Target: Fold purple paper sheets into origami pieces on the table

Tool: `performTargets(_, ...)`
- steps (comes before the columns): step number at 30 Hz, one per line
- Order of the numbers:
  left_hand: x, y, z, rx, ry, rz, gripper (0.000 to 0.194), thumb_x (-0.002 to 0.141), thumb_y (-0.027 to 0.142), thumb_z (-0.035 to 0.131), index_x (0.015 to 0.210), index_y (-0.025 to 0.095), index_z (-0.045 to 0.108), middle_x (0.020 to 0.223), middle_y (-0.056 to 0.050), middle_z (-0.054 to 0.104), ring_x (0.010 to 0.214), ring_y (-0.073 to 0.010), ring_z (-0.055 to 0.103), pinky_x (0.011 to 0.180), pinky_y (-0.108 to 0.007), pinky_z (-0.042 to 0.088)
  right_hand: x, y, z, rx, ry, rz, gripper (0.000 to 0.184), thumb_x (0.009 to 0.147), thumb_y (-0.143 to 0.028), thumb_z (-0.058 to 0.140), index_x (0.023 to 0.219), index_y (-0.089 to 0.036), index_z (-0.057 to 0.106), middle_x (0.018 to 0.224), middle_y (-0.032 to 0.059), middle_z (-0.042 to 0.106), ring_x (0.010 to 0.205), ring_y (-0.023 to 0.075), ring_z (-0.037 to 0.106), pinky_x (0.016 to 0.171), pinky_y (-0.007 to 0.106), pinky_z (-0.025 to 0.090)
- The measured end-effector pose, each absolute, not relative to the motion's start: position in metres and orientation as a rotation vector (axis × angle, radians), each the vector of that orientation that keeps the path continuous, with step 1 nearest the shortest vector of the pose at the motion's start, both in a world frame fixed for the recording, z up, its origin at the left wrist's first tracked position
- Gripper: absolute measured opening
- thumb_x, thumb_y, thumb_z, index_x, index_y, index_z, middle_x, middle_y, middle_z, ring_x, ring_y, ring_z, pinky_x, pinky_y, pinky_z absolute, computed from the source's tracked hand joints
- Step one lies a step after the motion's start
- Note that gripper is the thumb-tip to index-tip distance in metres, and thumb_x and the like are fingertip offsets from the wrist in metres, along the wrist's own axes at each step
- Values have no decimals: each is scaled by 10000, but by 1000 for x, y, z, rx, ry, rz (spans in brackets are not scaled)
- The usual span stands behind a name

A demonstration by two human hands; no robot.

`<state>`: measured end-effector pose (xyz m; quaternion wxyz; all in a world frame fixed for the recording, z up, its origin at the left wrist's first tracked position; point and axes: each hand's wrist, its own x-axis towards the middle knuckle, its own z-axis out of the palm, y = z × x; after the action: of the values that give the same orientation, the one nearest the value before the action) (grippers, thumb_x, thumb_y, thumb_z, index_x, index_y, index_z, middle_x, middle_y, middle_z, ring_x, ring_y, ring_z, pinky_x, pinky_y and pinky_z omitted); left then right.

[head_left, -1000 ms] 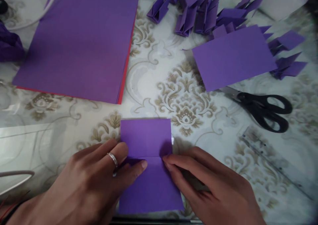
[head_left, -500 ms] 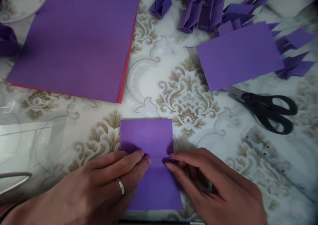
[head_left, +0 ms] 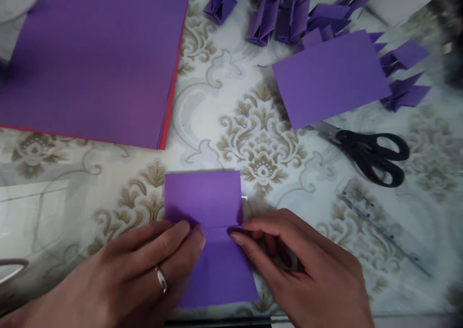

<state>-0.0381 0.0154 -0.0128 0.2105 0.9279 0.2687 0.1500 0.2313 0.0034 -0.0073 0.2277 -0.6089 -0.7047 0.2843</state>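
Note:
A small purple paper rectangle [head_left: 208,207] lies near the table's front edge, with a crease across its middle. My left hand [head_left: 123,280], a ring on one finger, lies on the paper's left side with its fingers pressed together at the crease. My right hand [head_left: 307,270] pinches the paper's right edge at the crease, index finger and thumb closed on it. The lower half of the paper sits partly under both hands.
A stack of large purple sheets [head_left: 94,58] with a red edge lies at the back left. A purple card [head_left: 331,77] and several folded purple pieces [head_left: 289,9] sit at the back right. Black scissors [head_left: 369,154] and a clear ruler [head_left: 383,222] lie on the right.
My left hand slid back along the crease toward the paper's left edge. My right hand's thumb and index closed on the right edge. The view shifted slightly.

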Motion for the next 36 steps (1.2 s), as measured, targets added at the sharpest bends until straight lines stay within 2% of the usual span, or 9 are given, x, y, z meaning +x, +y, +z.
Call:
performTargets(3,-37,13,-10,2585,759,412,412,1139,90,396,1160,181,798,1331,6,774,1360,-172,592,1411,-342,113,232,3,-8,-1696,-1944,796,70,1039,-243,733,985,-271,699,802,-62,696,601,78,652,638,151,572)
performTargets(6,-39,8,-9,2554,763,381,398,1122,80,426,1279,200,773,1362,27,761,1327,-150,600,1397,-313,135,234,2,-9,-1677,-1955,807,76,1032,-235,744,997,-277,691,813,-63,696,599,80,654,635,159,576)
performTargets(8,-42,5,-8,2543,799,357,416,1117,66,419,1327,193,755,1362,28,770,1301,-146,621,1369,-298,210,236,2,-10,-1653,-1958,818,80,1032,-223,743,1014,-283,694,842,-58,711,617,83,673,624,163,576)
performTargets(13,-54,4,-4,2609,758,386,411,1143,97,390,1246,143,785,1355,-8,806,1309,-180,672,1244,-327,444,238,0,-13,-1601,-1969,832,110,1044,-201,717,1068,-308,729,920,-41,746,742,111,742,691,200,595)
performTargets(17,-56,0,-3,2615,795,425,288,1089,86,530,1265,77,758,1323,-66,820,1388,-209,658,1200,-327,516,239,-2,-15,-1572,-1984,804,108,1052,-212,713,1093,-309,737,934,-41,758,769,114,757,719,211,599)
performTargets(22,-53,-7,-4,2634,867,438,282,1085,87,549,1287,51,742,1344,-58,812,1432,-208,636,1265,-317,466,240,-2,-17,-1555,-2023,728,95,1050,-248,726,1116,-315,743,937,-46,777,790,130,773,791,237,612)
performTargets(30,-52,-7,-5,2586,944,436,362,1040,27,560,1369,73,702,1416,-102,754,1601,-245,463,1335,-396,409,239,-2,-14,-1599,-1989,763,66,1057,-278,715,997,-303,729,894,-37,762,685,131,731,661,256,581)
performTargets(36,-56,-11,-5,2595,948,422,329,1046,44,583,1354,42,699,1343,-77,782,1555,-239,518,1338,-364,414,238,-3,-16,-1594,-1991,736,70,1054,-275,725,987,-299,722,886,-47,758,655,112,713,651,248,567)
